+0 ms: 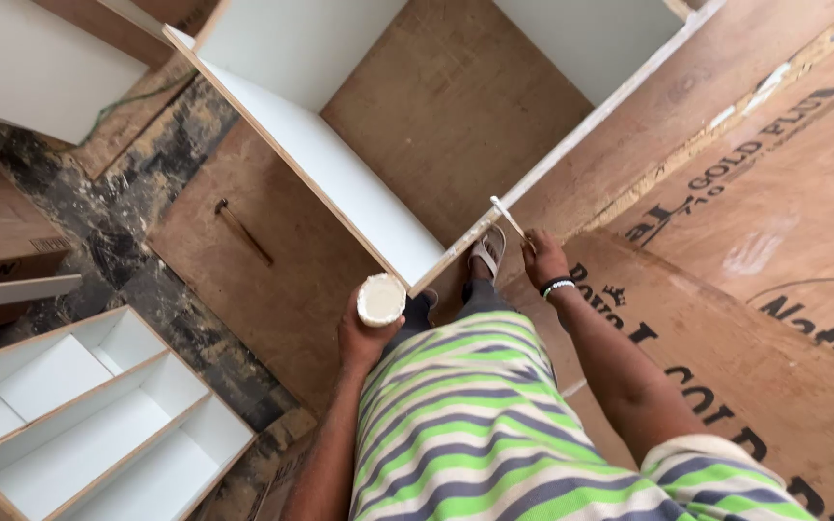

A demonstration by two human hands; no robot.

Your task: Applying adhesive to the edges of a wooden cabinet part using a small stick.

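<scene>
Glue tub [380, 299], small and white, sits gripped in the left hand [364, 336]; right-hand fingers [533, 239] pinch a thin applicator stick [507, 215] over the white cabinet panel's edge [494, 217], seemingly mid-application; reloading likely comes next.

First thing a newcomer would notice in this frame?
Probably the big white-faced cabinet carcass lying open across the top centre, its raw edge meeting at a corner just in front of the person. Right below it, the left hand holds a small round white tub, while the right hand holds a thin pale stick against the cabinet's edge. A second white shelf unit sits at lower left.
</scene>
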